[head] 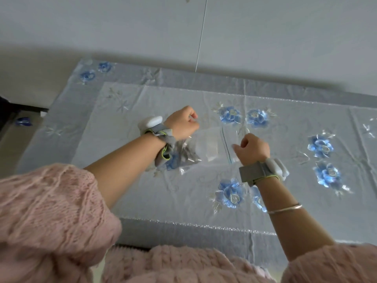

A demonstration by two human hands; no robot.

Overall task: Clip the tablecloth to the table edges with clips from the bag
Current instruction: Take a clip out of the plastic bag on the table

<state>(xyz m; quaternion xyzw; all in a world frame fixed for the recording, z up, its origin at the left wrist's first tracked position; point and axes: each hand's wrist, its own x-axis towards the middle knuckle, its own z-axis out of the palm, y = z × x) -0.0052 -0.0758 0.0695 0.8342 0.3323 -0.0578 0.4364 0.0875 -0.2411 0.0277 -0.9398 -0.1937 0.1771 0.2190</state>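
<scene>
A pale sheer tablecloth (142, 188) with blue embroidered flowers covers the table. A clear plastic zip bag (210, 148) lies on its middle, its blue zip line toward the right. Dark shapes show through the bag's left end; I cannot tell whether they are clips. My left hand (183, 123) is closed over the bag's far left part and seems to pinch its plastic. My right hand (254, 149) pinches the bag at its right end, by the zip line. Both wrists wear grey straps with white devices.
A white wall (265, 37) rises right behind the table's far edge. The near table edge (183, 223) runs below my arms, with the cloth hanging over it. A dark piece of furniture (12, 111) stands at the far left.
</scene>
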